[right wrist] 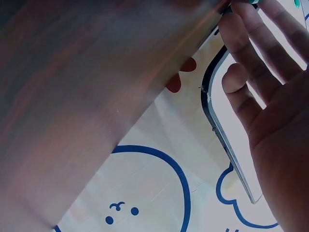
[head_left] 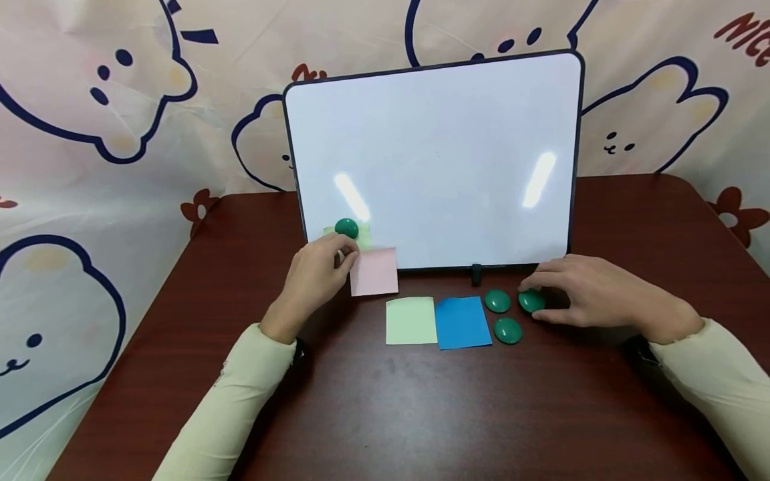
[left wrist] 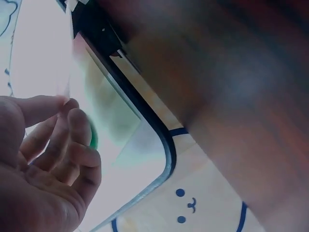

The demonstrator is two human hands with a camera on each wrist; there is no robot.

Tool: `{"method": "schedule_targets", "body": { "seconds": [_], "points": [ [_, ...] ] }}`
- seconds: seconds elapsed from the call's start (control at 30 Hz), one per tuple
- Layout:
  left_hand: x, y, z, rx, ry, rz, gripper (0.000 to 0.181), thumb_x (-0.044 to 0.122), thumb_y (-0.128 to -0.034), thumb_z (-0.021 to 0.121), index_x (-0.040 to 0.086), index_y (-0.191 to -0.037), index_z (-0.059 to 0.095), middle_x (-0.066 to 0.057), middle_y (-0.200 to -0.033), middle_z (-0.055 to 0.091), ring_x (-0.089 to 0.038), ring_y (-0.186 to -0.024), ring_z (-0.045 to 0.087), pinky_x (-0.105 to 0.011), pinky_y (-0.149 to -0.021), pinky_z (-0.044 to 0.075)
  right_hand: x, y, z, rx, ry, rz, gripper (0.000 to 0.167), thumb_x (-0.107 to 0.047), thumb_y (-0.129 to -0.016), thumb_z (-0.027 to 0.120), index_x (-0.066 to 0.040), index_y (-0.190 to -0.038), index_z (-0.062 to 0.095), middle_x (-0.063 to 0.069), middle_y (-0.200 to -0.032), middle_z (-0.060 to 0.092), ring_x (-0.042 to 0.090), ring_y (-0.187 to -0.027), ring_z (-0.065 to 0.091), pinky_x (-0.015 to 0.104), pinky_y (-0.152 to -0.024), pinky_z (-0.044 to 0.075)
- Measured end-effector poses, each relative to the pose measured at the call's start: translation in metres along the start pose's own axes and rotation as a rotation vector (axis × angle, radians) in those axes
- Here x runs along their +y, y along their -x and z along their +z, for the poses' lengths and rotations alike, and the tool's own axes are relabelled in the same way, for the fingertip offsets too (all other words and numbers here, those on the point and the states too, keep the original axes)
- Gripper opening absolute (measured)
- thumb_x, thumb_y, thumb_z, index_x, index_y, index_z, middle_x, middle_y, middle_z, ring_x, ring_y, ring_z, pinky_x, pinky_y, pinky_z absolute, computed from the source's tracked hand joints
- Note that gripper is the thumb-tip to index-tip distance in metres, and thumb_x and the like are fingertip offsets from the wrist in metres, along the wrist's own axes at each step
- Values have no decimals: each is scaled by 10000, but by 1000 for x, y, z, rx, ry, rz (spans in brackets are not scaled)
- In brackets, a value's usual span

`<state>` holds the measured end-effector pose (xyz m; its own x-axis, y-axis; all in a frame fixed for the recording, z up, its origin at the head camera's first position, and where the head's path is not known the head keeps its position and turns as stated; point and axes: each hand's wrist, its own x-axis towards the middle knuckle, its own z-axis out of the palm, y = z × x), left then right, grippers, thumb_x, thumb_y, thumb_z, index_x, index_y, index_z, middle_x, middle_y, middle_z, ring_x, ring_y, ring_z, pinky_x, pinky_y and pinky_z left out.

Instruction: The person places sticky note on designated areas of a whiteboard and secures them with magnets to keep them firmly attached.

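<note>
My left hand pinches a pink sticky note by its left edge, in front of the whiteboard's lower left corner. Just above those fingers, a round green magnet sits over a pale green note on the board, partly hidden by the hand. On the table, my right hand has its thumb and fingers around another green magnet. Only a sliver of green shows at the fingertips in the right wrist view. Two more green magnets lie just left of that hand.
A light green note and a blue note lie side by side on the dark wooden table. A small black clip is at the board's bottom edge. Patterned cloth hangs behind.
</note>
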<state>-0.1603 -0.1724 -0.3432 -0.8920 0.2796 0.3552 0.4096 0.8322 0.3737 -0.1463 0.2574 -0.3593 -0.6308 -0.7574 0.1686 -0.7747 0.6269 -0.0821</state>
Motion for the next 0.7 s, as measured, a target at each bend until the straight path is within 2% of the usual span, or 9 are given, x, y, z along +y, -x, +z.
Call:
{"method": "schedule_targets", "body": {
  "seconds": [0.13,0.4,0.7],
  "points": [
    [4,-3,4,35,-26,3,58,118,-928,692,101,-982,701,-52,-929,697,-191,-736,603,-324,-622,500,1,0,0,-1,-3,2,386,-352,-780,838,-278,-1137,711,-128,-1037,685,37,-899,627,354,-785,580],
    [9,-17,11,133,48,-8,65,111,-933,694,73,-983,707,-77,-928,713,-205,-770,634,-340,-658,515,1,0,0,8,2,-11,381,-347,-775,841,-265,-1124,713,-125,-1020,671,32,-879,607,349,-774,576],
    [20,-31,19,172,31,-12,73,131,-944,684,78,-980,717,-80,-931,711,-205,-738,605,-341,-652,492,2,0,-1,-3,4,3,372,-353,-777,838,-267,-1117,713,-126,-1009,665,32,-879,604,348,-779,574]
  ]
}}
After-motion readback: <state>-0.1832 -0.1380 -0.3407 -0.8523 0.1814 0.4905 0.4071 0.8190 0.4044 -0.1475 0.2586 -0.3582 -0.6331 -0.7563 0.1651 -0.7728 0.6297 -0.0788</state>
